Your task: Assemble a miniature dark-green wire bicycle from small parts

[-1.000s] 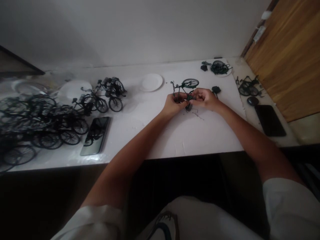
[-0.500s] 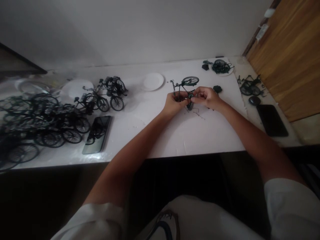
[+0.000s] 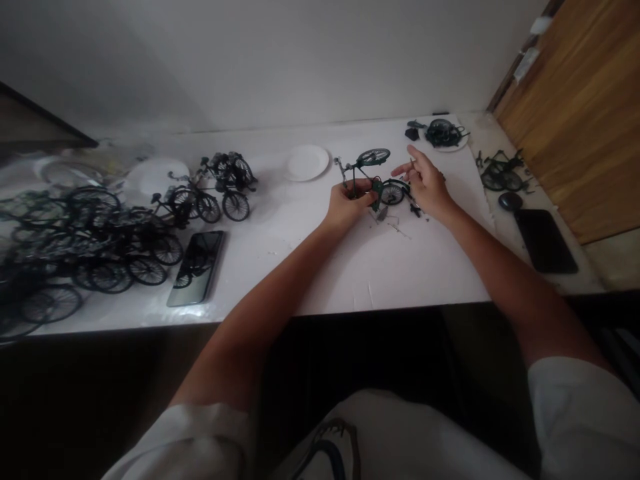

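A small dark green model bicycle is held over the white board, one wheel pointing to the back and the other to the right. My left hand is closed around the middle of its frame, thumb and fingers pinching near the pedals. To the right of the bicycle, apart from its frame, is my right hand, raised with its fingers bent. A thin sliver shows between those fingers, too small to name. Thin loose parts lie on the board just below the bicycle.
Many finished-looking model bicycles crowd the left side, beside a phone. A white plate lies at the back. Bicycle parts fill another plate at back right. A second phone and a round black object lie right.
My right hand has let go of the bicycle and drawn off to the right and upward, uncovering the right-hand wheel. The bicycle has shifted slightly left in my left hand.
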Demonstrator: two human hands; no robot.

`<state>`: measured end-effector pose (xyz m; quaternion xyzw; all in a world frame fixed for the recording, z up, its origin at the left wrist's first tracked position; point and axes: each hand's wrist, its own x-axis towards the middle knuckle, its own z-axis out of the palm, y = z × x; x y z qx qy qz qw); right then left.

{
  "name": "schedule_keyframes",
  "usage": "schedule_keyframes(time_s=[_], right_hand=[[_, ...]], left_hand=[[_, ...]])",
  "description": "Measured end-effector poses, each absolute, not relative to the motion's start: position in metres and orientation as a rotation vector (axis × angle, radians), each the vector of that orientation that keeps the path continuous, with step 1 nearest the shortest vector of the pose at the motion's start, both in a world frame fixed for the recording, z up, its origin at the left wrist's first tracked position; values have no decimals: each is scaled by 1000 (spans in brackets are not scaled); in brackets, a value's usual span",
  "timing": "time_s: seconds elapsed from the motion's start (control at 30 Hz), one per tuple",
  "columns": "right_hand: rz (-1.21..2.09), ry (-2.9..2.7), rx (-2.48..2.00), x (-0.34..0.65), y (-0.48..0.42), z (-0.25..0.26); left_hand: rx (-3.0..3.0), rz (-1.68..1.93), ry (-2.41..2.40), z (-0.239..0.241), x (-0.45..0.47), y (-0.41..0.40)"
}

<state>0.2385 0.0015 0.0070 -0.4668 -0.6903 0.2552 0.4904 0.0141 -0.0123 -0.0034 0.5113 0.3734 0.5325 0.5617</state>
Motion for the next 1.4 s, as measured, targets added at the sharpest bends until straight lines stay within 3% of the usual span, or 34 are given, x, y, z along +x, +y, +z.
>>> schedule_keyframes(time_s=[0.47,0.73,1.4], right_hand=[[338,-1803,-1127,234,-20,26],[457,-1856,-1121,226,-27,25],[207,-2020,-1140,217,-34,22]], left_hand=[[1172,1336,935,-9,12,-4],[1244,1392,1002,-10,11,-1],[1291,1375,999,-9,12,-4]])
